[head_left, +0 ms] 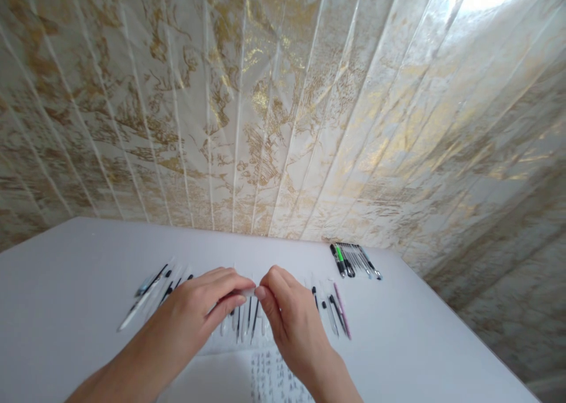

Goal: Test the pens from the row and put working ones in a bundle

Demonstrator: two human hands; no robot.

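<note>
My left hand [207, 302] and my right hand [287, 311] meet above the middle of a white table [79, 273]. Their fingertips pinch the two ends of a small clear pen part [250, 292], held between both hands. Under the hands lie several clear and black pens [245, 323] in a row. More pens [150, 291] spread out to the left of my left hand. To the right of my right hand lie a few more, among them a pink pen [342, 311].
A tidy group of pens [354, 261], one with green on it, lies at the table's far right, near the gold-and-white patterned wall [283, 108]. A sheet of paper with handwriting [269, 376] lies at the near edge between my forearms.
</note>
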